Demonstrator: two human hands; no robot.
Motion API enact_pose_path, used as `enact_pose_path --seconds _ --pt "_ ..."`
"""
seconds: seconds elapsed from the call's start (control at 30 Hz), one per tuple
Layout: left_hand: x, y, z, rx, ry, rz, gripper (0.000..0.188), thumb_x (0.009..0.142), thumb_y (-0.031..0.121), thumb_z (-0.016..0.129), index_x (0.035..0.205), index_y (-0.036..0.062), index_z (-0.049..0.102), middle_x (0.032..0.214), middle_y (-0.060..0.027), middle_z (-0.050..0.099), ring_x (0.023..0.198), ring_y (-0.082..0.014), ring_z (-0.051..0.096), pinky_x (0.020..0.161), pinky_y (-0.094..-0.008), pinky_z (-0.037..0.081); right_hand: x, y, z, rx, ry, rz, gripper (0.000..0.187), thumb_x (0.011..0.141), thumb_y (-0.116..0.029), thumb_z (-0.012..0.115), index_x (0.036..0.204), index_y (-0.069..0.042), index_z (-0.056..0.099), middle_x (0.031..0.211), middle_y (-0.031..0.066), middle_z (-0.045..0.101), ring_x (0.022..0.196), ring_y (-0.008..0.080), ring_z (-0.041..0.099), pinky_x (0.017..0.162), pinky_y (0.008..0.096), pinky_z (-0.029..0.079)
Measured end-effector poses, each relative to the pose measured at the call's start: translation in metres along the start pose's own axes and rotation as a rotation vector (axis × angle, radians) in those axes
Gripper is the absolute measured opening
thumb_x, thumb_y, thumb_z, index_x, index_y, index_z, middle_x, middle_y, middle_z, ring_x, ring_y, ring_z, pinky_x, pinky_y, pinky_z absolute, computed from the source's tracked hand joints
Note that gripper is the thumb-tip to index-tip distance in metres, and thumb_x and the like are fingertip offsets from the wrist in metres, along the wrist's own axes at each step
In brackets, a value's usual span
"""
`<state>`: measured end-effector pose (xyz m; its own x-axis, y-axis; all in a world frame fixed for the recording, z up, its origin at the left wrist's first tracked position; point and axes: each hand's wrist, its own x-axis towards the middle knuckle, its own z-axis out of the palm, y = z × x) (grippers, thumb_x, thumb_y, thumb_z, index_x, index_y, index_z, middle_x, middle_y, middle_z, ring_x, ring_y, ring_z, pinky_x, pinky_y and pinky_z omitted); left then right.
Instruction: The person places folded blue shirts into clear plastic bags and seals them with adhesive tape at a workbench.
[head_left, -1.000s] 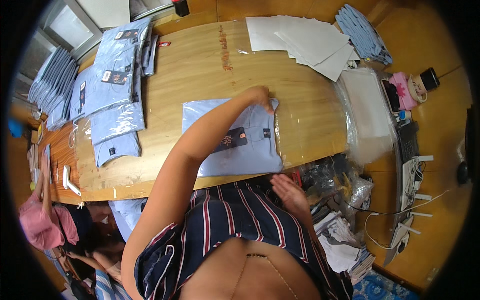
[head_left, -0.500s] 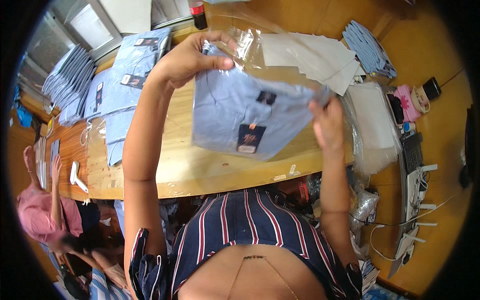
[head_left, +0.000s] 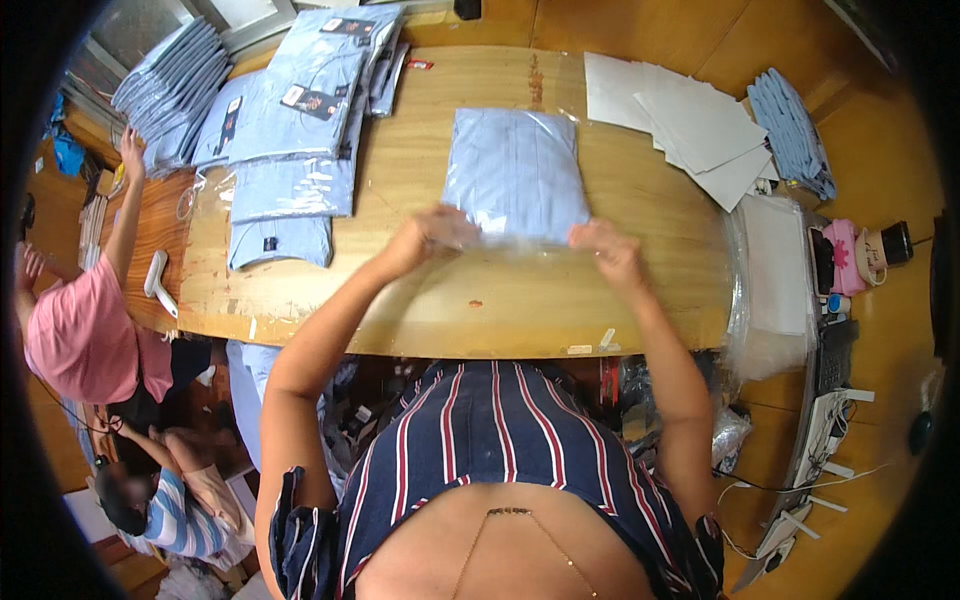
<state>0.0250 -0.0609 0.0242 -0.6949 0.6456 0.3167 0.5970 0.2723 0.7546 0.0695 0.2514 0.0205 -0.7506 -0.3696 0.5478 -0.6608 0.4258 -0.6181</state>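
A folded light blue shirt (head_left: 515, 165) lies in a clear plastic bag on the wooden table, plain side up, with no tag showing. The near end of the bag (head_left: 520, 240) is pinched at both corners. My left hand (head_left: 438, 230) is closed on the left corner, slightly smeared by motion. On the right corner, my right hand (head_left: 608, 250) is closed too, its fingertips against the plastic. Between them the loose plastic looks blurred and stretched.
Left on the table (head_left: 420, 310) are bagged blue shirts (head_left: 300, 125) with dark tags; beyond them stands a folded stack (head_left: 175, 95). White sheets (head_left: 690, 125) and clear bags (head_left: 775, 270) lie right. A person in pink (head_left: 90, 335) works at left, another person (head_left: 190, 510) below.
The bagged shirt has gone from held up, tag side showing, to flat on the table with its plain side up. Both hands have come down to the bag's near end.
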Motion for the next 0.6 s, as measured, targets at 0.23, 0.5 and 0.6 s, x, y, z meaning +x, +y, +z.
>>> enact_pose_path --seconds 0.23,0.5,0.6 --pt "-0.057 0.018 0.028 0.322 -0.05 0.09 0.028 0.065 0.0 0.06 0.092 0.0058 0.062 0.11 -0.0095 0.054 0.103 -0.0294 0.049 0.085 -0.0358 0.041 -0.064 -0.02 0.028 -0.078 -0.036 0.175 0.011 0.068 -0.004 0.061 0.079 -0.001 0.062 0.091 0.0093 0.062 0.093 0.0228 0.056 0.086 0.0352 0.039" --pt "-0.055 0.004 0.032 0.091 0.25 -0.322 0.011 0.082 0.007 0.048 0.078 0.0002 0.056 0.072 -0.0112 0.06 0.064 -0.026 0.058 0.059 -0.0311 0.046 -0.054 -0.008 0.043 0.242 0.346 0.654 0.013 0.084 -0.008 0.047 0.083 0.002 0.055 0.074 0.0107 0.058 0.066 0.0187 0.058 0.061 0.0276 0.045" --pt "-0.039 0.001 0.042 0.036 0.412 -0.436 0.026 0.088 0.016 0.041 0.073 -0.0007 0.054 0.059 -0.0118 0.058 0.053 -0.0239 0.056 0.052 -0.0307 0.043 -0.023 -0.01 0.049 0.221 0.439 0.826 0.024 0.088 -0.016 0.042 0.078 0.003 0.052 0.063 0.0077 0.054 0.051 0.0143 0.053 0.048 0.0276 0.043"
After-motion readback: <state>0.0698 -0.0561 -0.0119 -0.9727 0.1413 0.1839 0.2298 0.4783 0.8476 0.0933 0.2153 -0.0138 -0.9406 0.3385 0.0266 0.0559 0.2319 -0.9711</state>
